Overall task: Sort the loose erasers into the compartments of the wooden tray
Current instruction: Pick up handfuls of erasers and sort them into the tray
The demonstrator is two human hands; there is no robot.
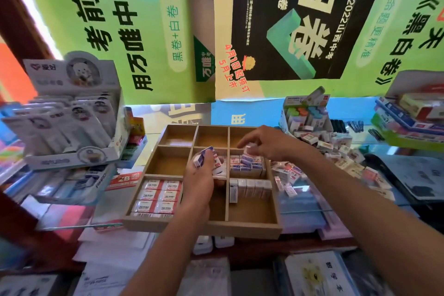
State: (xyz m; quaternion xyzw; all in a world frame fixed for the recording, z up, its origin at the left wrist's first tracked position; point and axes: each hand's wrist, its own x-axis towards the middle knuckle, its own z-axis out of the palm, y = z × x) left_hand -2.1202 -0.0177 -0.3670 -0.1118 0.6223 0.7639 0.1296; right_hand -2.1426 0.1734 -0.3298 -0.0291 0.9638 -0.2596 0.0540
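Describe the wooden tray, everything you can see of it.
The tray is a shallow, pale wooden box split by thin dividers into a three-by-three grid. It sits slightly skewed on stacked stationery. The near-left compartment holds flat red-and-white erasers; the middle-right holds blue-and-white ones; the near-right holds a row standing on edge. The far row looks empty. The left hand hangs over the centre, the right hand over the middle-right.
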